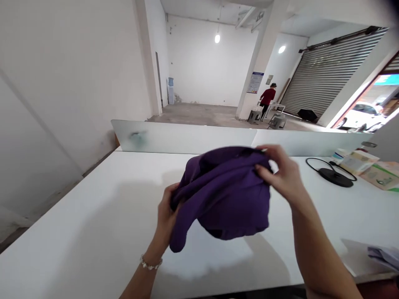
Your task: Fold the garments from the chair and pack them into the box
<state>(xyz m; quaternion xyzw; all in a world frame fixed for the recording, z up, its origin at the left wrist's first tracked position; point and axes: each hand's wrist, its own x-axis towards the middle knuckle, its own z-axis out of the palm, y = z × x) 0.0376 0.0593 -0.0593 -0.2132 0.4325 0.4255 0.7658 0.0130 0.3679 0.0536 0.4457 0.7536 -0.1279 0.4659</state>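
A bundled purple cloth garment (230, 199) hangs above the white table (102, 232), between my two hands. Its kind cannot be made out from the folds; a dark edge or lining shows along the top and at the bottom. At its left side my left hand (167, 207) grips the fabric, with the fingers partly hidden behind a fold that droops down. My right hand (280, 170) pinches the upper right corner between thumb and fingers. On my left wrist is a pale beaded bracelet (151, 263).
A low frosted divider (193, 138) runs along the table's far edge. To the right lie a black round base with a cable (336, 177), several boxes (358, 161) and a folded light-purple cloth (385, 255). Beyond, a person in red (267, 96) stands near grey stools (254, 116).
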